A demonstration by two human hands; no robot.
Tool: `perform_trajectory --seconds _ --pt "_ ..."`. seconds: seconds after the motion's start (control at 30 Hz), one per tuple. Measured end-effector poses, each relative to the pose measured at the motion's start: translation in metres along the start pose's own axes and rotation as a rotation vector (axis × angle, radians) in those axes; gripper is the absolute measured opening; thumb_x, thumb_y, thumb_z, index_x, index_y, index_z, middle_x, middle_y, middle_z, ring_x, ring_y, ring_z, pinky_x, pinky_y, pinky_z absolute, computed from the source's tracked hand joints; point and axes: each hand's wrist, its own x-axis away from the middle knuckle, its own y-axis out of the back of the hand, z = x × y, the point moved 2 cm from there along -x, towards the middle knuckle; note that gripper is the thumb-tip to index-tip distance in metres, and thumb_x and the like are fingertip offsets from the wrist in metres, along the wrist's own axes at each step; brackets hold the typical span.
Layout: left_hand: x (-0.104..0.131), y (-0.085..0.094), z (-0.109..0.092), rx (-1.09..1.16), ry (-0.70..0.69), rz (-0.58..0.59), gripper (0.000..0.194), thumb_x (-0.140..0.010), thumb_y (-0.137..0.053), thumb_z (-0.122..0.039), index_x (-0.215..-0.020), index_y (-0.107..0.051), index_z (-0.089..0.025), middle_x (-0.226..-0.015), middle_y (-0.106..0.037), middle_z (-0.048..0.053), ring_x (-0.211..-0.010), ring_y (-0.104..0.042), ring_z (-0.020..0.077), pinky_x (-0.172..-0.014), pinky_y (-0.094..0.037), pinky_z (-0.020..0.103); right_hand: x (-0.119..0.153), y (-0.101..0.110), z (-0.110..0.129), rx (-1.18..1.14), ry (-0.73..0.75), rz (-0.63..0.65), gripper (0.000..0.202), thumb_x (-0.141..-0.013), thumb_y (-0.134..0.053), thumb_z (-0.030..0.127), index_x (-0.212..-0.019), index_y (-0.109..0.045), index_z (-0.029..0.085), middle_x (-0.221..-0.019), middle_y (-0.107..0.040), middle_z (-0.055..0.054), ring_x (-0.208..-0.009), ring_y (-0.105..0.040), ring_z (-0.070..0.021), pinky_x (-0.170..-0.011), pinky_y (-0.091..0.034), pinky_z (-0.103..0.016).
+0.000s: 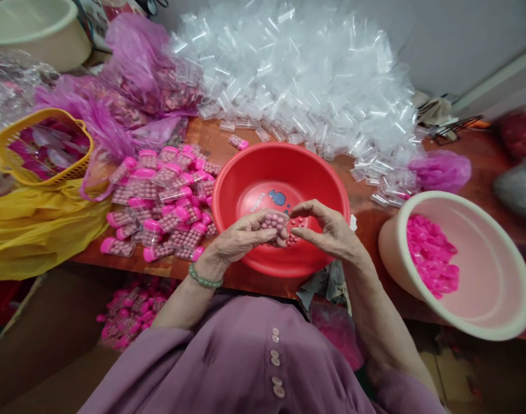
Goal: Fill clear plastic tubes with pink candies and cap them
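Clear tube (272, 221) is gripped between thumb and fingers of the left hand (241, 234), above the red basin (321, 179). Wall transparent; round, dusty-pink beads show through, closely packed; cap not discernible. Right hand (331, 231) curves just beside the tube's end, thumb and fingers parted, grasping nothing visible. Loose beads (296, 224) lie in the basin.
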Motion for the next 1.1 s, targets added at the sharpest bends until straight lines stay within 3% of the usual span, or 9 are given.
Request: perform_trajectory --seconds 0.13,0.23,0.4,0.53,0.63,0.7,0.87,0.97,1.1 --pt "-0.004 -0.005 0.002 0.075 0.032 -0.011 0.041 -0.086 -0.070 -0.045 -0.113 -0.069 -0.013 -0.098 -0.072 0.011 -0.084 -0.072 0.0190 -0.083 -0.057 0.032 0.019 0.015 0.014 0.116 0.033 -0.067 0.026 -0.087 -0.071 0.038 -0.105 -0.065 0.021 -0.101 -0.072 -0.005 -0.095 -0.067 -0.0191 -0.090 -0.054 -0.036" --pt "-0.005 -0.013 0.000 0.071 0.035 -0.046 0.052 -0.087 -0.063 -0.058 -0.111 -0.071 -0.011 -0.096 -0.072 0.013 -0.082 -0.072 0.0206 -0.081 -0.059 0.034 0.054 0.047 0.023 0.260 -0.017 -0.180 0.024 -0.088 -0.069 0.039 -0.107 -0.067 0.025 -0.107 -0.071 -0.005 -0.100 -0.067 -0.0232 -0.092 -0.053 -0.040" --pt "-0.001 -0.032 -0.011 -0.236 -0.194 -0.127 0.025 -0.088 -0.072 -0.031 -0.108 -0.073 -0.017 -0.091 -0.072 0.006 -0.084 -0.071 0.0149 -0.082 -0.058 0.026 0.142 0.137 -0.013 0.714 -0.436 -0.544 0.028 -0.085 -0.065 0.054 -0.095 -0.069 0.028 -0.100 -0.071 -0.010 -0.095 -0.067 -0.0335 -0.087 -0.051 -0.052" --pt "-0.002 -0.037 -0.016 -0.387 -0.312 -0.170 0.016 -0.088 -0.071 -0.027 -0.103 -0.076 -0.022 -0.091 -0.074 0.003 -0.083 -0.071 0.0148 -0.079 -0.062 0.027 0.201 0.178 -0.060 0.697 -0.676 -0.405 0.023 -0.082 -0.070 0.048 -0.080 -0.066 0.025 -0.078 -0.070 -0.010 -0.068 -0.064 -0.0236 -0.064 -0.049 -0.039" --pt "-0.006 -0.041 -0.019 -0.427 -0.387 -0.258 0.013 -0.089 -0.069 -0.024 -0.099 -0.077 -0.027 -0.101 -0.074 -0.003 -0.088 -0.070 0.0148 -0.082 -0.063 0.028 0.230 0.189 -0.082 0.667 -0.816 -0.354 0.019 -0.086 -0.067 0.039 -0.085 -0.068 0.020 -0.082 -0.072 -0.009 -0.070 -0.064 -0.0205 -0.065 -0.049 -0.034" --pt "-0.007 -0.047 -0.019 -0.502 -0.345 -0.319 0.014 -0.089 -0.068 -0.024 -0.097 -0.076 -0.032 -0.099 -0.073 -0.008 -0.090 -0.069 0.0159 -0.090 -0.062 0.032 0.241 0.193 -0.092 0.668 -0.915 -0.341 0.015 -0.088 -0.065 0.030 -0.090 -0.069 0.016 -0.083 -0.073 -0.010 -0.069 -0.064 -0.0189 -0.066 -0.050 -0.031" --pt "-0.004 -0.056 -0.013 -0.654 -0.224 -0.501 0.016 -0.084 -0.072 -0.028 -0.095 -0.075 -0.039 -0.095 -0.073 -0.014 -0.095 -0.069 0.0208 -0.107 -0.057 0.036 0.245 0.192 -0.110 0.697 -1.048 -0.228 0.017 -0.085 -0.063 0.019 -0.097 -0.073 0.012 -0.092 -0.075 -0.012 -0.079 -0.068 -0.0207 -0.074 -0.051 -0.029" --pt "-0.009 -0.052 -0.006 -0.649 -0.195 -0.489 0.014 -0.081 -0.075 -0.029 -0.093 -0.075 -0.037 -0.092 -0.074 -0.012 -0.091 -0.071 0.0182 -0.101 -0.060 0.025 0.234 0.189 -0.121 0.701 -1.051 -0.130 0.021 -0.086 -0.064 0.021 -0.103 -0.075 0.015 -0.099 -0.076 -0.010 -0.084 -0.069 -0.0198 -0.078 -0.049 -0.027" --pt "-0.021 -0.050 -0.001 -0.547 -0.213 -0.415 0.011 -0.083 -0.073 -0.025 -0.094 -0.074 -0.027 -0.092 -0.076 -0.006 -0.089 -0.073 0.0150 -0.088 -0.063 0.020 0.219 0.189 -0.135 0.745 -1.043 -0.037 0.021 -0.083 -0.070 0.025 -0.099 -0.074 0.011 -0.093 -0.075 -0.014 -0.074 -0.065 -0.0197 -0.070 -0.045 -0.029"
